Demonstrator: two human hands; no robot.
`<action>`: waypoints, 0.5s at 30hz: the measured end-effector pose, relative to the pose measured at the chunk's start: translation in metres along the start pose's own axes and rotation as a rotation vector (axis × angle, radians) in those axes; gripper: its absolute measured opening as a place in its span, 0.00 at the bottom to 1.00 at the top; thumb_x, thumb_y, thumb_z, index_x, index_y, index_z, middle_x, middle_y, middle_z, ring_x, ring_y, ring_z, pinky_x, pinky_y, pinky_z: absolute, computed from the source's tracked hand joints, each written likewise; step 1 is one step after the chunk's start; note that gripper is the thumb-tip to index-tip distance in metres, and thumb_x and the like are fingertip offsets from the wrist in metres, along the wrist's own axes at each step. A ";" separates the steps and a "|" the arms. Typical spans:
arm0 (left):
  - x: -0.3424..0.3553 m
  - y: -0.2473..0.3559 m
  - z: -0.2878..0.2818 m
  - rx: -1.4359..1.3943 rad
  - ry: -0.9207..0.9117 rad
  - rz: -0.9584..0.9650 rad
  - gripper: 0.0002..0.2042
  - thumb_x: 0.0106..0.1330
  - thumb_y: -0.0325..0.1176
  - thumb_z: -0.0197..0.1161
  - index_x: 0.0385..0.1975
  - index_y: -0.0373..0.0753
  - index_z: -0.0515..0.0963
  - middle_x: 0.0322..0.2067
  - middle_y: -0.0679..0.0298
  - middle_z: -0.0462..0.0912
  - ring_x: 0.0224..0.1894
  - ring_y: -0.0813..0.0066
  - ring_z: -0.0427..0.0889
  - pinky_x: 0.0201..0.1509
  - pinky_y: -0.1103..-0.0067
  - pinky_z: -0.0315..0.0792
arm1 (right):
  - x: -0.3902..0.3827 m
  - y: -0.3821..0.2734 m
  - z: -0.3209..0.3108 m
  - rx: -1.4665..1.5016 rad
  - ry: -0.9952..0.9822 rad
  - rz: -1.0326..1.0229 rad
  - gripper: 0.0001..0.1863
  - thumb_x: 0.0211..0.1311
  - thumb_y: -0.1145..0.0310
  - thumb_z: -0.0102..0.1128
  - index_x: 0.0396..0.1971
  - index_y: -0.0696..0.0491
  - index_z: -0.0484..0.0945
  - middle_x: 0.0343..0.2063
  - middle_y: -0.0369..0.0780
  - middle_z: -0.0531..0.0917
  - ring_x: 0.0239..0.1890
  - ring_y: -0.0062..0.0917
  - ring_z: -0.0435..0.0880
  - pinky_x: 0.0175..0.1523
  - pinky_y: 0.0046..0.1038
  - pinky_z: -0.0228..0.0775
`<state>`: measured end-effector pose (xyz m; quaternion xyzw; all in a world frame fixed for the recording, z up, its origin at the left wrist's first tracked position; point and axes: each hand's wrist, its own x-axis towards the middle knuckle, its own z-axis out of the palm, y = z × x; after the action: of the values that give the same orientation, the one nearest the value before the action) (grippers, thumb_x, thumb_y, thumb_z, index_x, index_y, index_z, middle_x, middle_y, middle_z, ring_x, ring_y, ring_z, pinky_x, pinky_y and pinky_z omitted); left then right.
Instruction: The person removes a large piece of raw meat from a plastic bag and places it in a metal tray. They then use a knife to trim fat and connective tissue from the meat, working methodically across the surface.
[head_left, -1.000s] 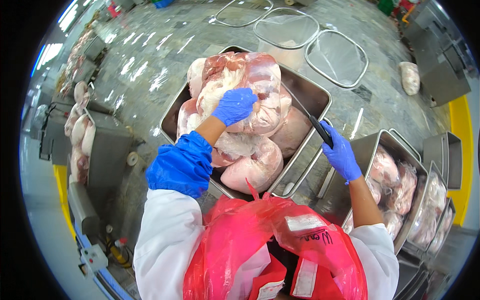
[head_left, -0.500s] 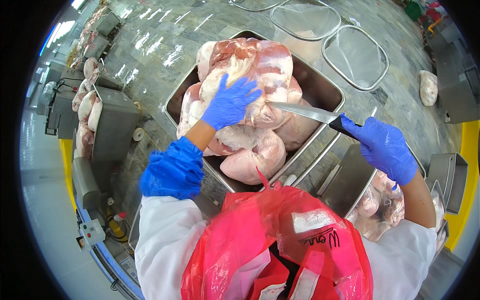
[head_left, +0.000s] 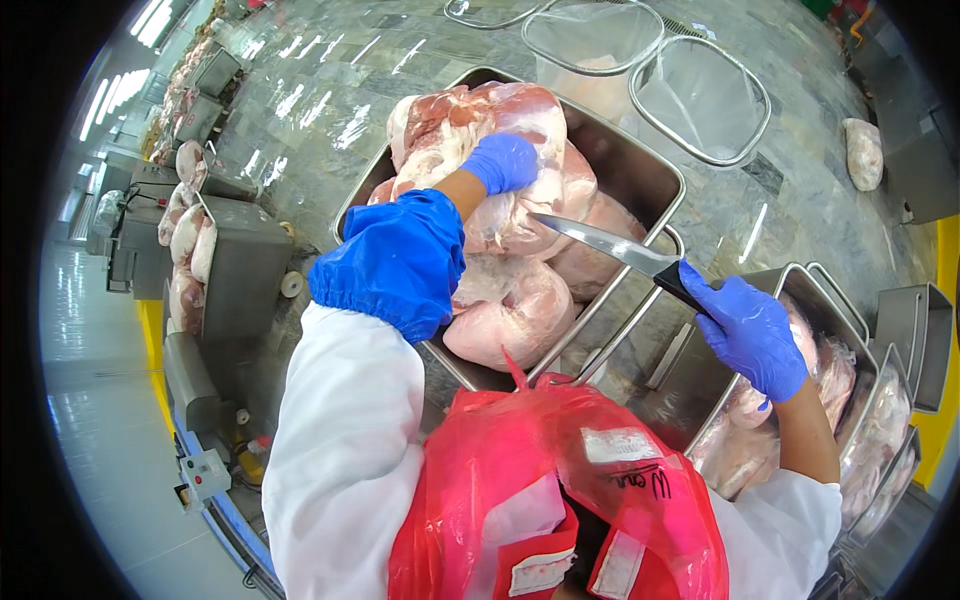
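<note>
A metal tub (head_left: 636,163) in front of me holds a heap of large raw cuts of meat, pale with fat and red in places. Across the top piece of meat (head_left: 535,108) lies my left hand (head_left: 505,163), in a blue glove, its fingers curled into it; the fingertips are hidden. My right hand (head_left: 755,335), also blue-gloved, is wrapped round the black handle of a long knife (head_left: 607,242). The blade points left, its tip at the right side of the top piece. A rounded pale cut (head_left: 515,318) rests at the tub's near end.
Beyond the tub, metal hoops with clear bags (head_left: 703,98) stand on the tiled floor. Another tub (head_left: 690,400) of wrapped meat is close at my right. Tubs with meat (head_left: 245,260) line the left side. A wrapped piece (head_left: 863,153) lies at far right.
My left hand has gone from spread flat to curled on the top piece, moving slightly right and up. The knife tip stays by the meat; my right hand sits a little lower.
</note>
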<state>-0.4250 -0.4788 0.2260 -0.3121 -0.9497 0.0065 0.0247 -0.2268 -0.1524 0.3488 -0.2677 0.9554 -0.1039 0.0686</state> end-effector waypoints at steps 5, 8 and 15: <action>0.010 -0.015 -0.010 -0.155 -0.154 -0.012 0.13 0.53 0.38 0.53 0.35 0.40 0.78 0.29 0.53 0.79 0.34 0.58 0.78 0.41 0.70 0.71 | -0.001 -0.013 0.007 -0.058 0.031 0.021 0.29 0.50 0.70 0.55 0.56 0.44 0.65 0.21 0.42 0.71 0.25 0.36 0.74 0.30 0.36 0.67; 0.005 -0.051 -0.044 -0.400 -0.311 0.047 0.14 0.53 0.39 0.57 0.37 0.40 0.75 0.35 0.53 0.77 0.40 0.61 0.76 0.45 0.71 0.69 | 0.000 -0.034 -0.003 -0.099 0.000 0.079 0.28 0.50 0.70 0.54 0.55 0.43 0.66 0.21 0.42 0.71 0.25 0.36 0.74 0.28 0.37 0.66; -0.019 -0.191 -0.017 -0.332 0.031 -0.142 0.23 0.53 0.50 0.58 0.46 0.45 0.74 0.46 0.50 0.74 0.51 0.52 0.70 0.55 0.67 0.64 | 0.008 -0.119 -0.019 -0.312 -0.056 0.284 0.28 0.49 0.71 0.53 0.54 0.42 0.67 0.21 0.42 0.71 0.24 0.34 0.75 0.27 0.34 0.66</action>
<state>-0.5219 -0.6441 0.2473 -0.2442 -0.9569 -0.1570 -0.0124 -0.1780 -0.2534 0.3948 -0.1403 0.9858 0.0634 0.0668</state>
